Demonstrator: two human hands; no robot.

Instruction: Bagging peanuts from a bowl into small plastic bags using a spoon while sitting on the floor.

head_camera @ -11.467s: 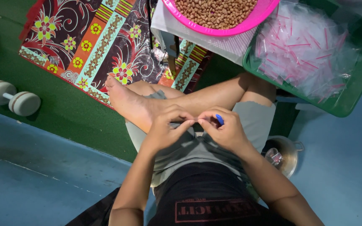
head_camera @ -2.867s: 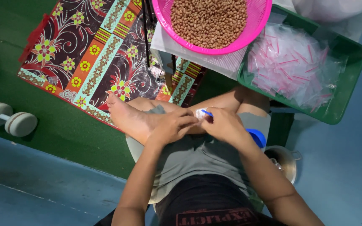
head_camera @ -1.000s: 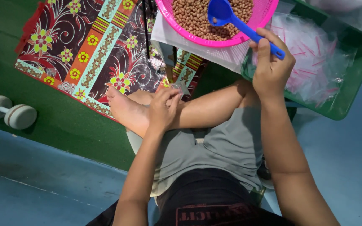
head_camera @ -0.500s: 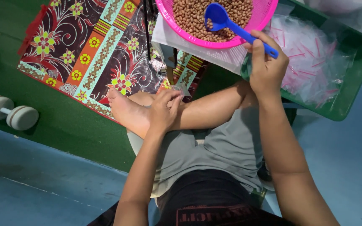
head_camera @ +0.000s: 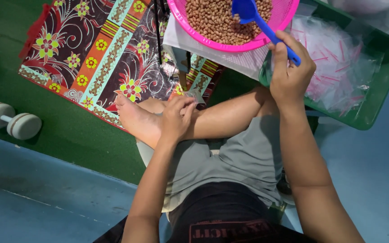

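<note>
A single camera sits on the seated person's head and looks almost straight down over their lap and crossed legs. It is close: the forearms fill the lower centre, the left hand (head_camera: 176, 118) mid-frame, the right hand (head_camera: 291, 72) higher up. The top edge cuts off a pink basket (head_camera: 190, 27) and a green tray (head_camera: 379, 94); blue floor (head_camera: 32, 198) fills the bottom left.

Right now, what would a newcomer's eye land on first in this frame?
Most likely the bright pink basket of brown peanuts at the top, with the right hand dipping a blue scoop into it. Next, the green tray of clear small bags with pink strips at upper right, and the flowered mat at upper left. Near the middle, the left hand pinches a small clear bag above the crossed leg.
</note>
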